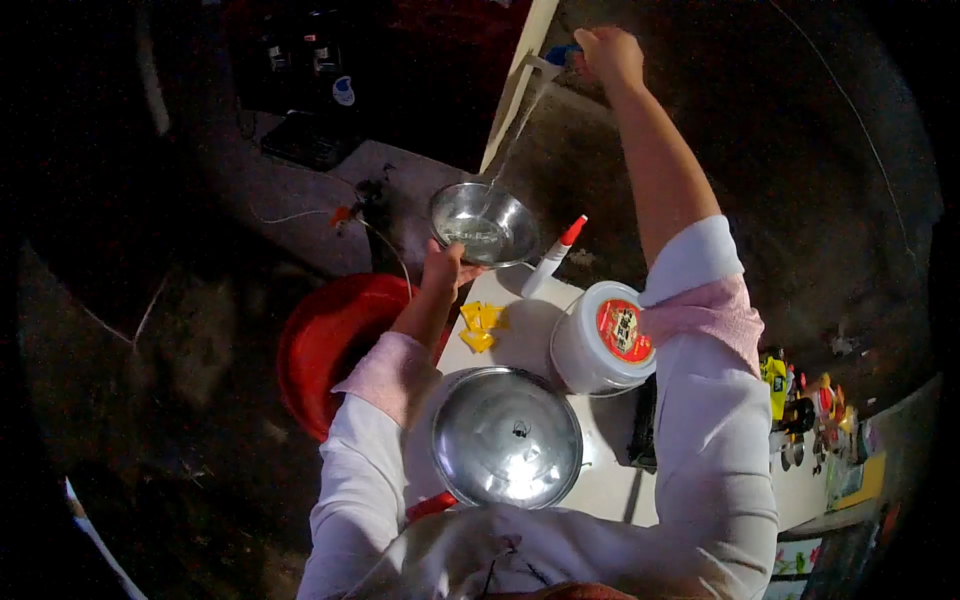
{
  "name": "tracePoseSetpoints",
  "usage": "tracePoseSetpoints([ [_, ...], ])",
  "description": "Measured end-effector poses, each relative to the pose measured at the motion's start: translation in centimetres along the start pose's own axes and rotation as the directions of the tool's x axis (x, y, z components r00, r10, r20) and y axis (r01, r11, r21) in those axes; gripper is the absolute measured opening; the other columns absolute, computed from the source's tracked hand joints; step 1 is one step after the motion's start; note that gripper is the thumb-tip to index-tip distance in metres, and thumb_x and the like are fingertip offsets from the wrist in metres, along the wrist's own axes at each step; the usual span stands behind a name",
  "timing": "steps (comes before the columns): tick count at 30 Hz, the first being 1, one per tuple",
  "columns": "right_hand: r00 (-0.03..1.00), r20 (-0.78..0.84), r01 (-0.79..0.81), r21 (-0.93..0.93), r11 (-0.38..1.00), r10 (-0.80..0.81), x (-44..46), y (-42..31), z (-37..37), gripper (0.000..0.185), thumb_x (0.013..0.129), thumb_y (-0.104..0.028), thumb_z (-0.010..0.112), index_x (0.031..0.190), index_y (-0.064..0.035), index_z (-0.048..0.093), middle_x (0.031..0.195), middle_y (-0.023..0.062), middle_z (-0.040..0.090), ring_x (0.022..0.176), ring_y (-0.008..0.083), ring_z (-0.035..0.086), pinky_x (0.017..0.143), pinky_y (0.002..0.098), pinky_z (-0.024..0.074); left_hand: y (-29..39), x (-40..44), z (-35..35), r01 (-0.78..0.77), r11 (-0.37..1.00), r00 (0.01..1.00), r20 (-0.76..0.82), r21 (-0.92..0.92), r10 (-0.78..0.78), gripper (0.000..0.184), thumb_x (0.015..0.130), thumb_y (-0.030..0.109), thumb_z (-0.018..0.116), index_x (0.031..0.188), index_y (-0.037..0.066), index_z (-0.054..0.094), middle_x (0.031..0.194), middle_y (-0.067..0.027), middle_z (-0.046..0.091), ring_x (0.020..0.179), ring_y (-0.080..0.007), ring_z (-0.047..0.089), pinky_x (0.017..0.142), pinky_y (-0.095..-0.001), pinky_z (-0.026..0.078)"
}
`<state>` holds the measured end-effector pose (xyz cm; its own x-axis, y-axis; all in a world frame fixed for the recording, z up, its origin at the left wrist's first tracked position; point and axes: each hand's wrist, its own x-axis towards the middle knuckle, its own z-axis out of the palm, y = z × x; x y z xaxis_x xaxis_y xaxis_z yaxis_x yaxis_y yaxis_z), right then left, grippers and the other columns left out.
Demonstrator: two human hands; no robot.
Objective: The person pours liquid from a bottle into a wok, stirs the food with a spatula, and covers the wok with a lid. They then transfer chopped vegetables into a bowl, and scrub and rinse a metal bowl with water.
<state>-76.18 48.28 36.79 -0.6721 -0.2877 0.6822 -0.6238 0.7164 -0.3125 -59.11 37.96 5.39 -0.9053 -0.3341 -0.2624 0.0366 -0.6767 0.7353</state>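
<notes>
A shiny metal bowl (pixel 485 222) is tilted a little beyond the table's far edge, and my left hand (pixel 450 268) grips its near rim, thumb inside. Far above it at the upper right, my right hand (pixel 608 58) is closed on a blue tap handle (pixel 562 55). From the whitish spout beside that handle, a thin stream of water (pixel 517 132) falls into the bowl, where some water shows. Just right of the bowl stands a white bottle (pixel 545 272) with a red tip.
The white table (pixel 525 325) carries yellow packets (pixel 482 325), a white lidded bucket (pixel 605 340) and a pan with a metal lid (pixel 507 437). A red basin (pixel 325 345) lies at the left. Small bottles (pixel 825 400) stand at the far right.
</notes>
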Motion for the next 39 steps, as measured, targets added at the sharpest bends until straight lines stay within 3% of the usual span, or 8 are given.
tracePoseSetpoints([
  [2,0.964,-0.024,-0.2,0.594,0.779,0.266,-3.9,0.4,-0.6,0.046,0.076,-0.031,0.058,0.108,0.001,0.051,0.07,0.0113,0.062,0.061,0.0208,0.061,0.055,0.032,0.0474,0.8,-2.4,0.4,-0.123,0.992,0.989,0.083,0.005,0.122,0.046,0.081,0.011,0.046,0.123,0.01,0.025,0.107,-0.0211,0.047,0.077,-0.0358,0.059,0.061,-0.0384,0.053],
  [4,0.939,0.227,-0.338,0.75,0.568,0.259,-9.9,1.1,-2.2,0.052,0.085,-0.036,0.048,0.125,-0.007,0.03,0.076,0.0093,0.063,0.049,0.0109,0.05,0.045,0.0232,0.0398,-0.4,-0.1,-1.1,-0.022,0.999,1.0,0.001,0.031,0.022,0.046,0.081,0.011,0.048,0.122,0.009,0.028,0.105,-0.0203,0.049,0.079,-0.0344,0.058,0.061,-0.0375,0.054],
  [6,0.775,0.522,-0.63,0.68,0.375,0.355,-22.6,1.7,-6.3,0.045,0.087,-0.033,0.046,0.123,-0.0093,0.034,0.075,0.0079,0.062,0.052,0.0103,0.05,0.044,0.0229,0.0384,0.2,-3.4,-0.5,-0.063,0.937,0.979,-0.162,0.343,0.126,0.048,0.078,0.012,0.053,0.121,0.005,0.035,0.109,-0.0184,0.047,0.087,-0.031,0.055,0.066,-0.0336,0.053],
  [9,0.632,0.724,-0.755,0.493,0.433,0.277,-38.0,5.1,-10.8,0.032,0.086,-0.026,0.048,0.107,-0.0022,0.052,0.074,0.004,0.061,0.053,0.0086,0.051,0.047,0.0233,0.042,0.9,-6.3,-0.9,0.012,0.987,0.99,0.135,0.161,-0.035,0.04,0.076,0.012,0.053,0.114,0.006,0.041,0.115,-0.0137,0.044,0.094,-0.0297,0.052,0.068,-0.0403,0.051],
  [13,0.439,0.836,-0.872,0.307,0.382,0.33,-50.5,5.2,-17.3,0.03,0.084,-0.029,0.053,0.097,-0.0031,0.059,0.072,0.0054,0.063,0.057,0.0089,0.054,0.052,0.0216,0.0449,1.8,-11.6,4.3,0.047,0.912,0.985,0.133,0.409,-0.11,0.035,0.077,0.011,0.052,0.108,0.004,0.038,0.102,-0.0137,0.05,0.076,-0.0254,0.057,0.049,-0.0297,0.05],
  [17,0.471,0.773,-0.879,0.451,0.154,0.425,-54.1,6.9,-21.7,0.025,0.086,-0.025,0.051,0.098,-0.0039,0.059,0.075,0.0044,0.062,0.058,0.0069,0.051,0.054,0.0205,0.0437,-0.4,-13.8,9.1,0.078,0.863,0.947,0.234,0.499,-0.221,0.032,0.078,0.008,0.048,0.107,0.002,0.034,0.1,-0.0154,0.049,0.073,-0.0275,0.057,0.05,-0.0314,0.051],
  [34,0.617,0.68,-0.786,0.56,0.263,0.397,-69.3,19.2,-42.6,0.029,0.083,-0.017,0.055,0.107,-0.0018,0.055,0.085,0.0074,0.062,0.075,0.0105,0.057,0.069,0.0244,0.046,-20.8,-11.4,35.2,-0.079,0.675,0.946,0.268,0.734,-0.181,0.039,0.076,0.002,0.039,0.115,0.003,0.035,0.102,-0.0248,0.049,0.065,-0.0341,0.06,0.042,-0.0342,0.054],
  [39,0.556,0.657,-0.773,0.634,0.025,0.508,-73.4,21.9,-47.4,0.035,0.08,-0.018,0.057,0.108,0.0022,0.053,0.086,0.0103,0.063,0.074,0.0102,0.056,0.07,0.0248,0.046,-25.9,-9.6,41.3,-0.223,0.59,0.958,0.286,0.776,-0.013,0.046,0.072,-0.004,0.04,0.117,0.005,0.034,0.105,-0.0236,0.048,0.076,-0.037,0.058,0.045,-0.0434,0.054],
])
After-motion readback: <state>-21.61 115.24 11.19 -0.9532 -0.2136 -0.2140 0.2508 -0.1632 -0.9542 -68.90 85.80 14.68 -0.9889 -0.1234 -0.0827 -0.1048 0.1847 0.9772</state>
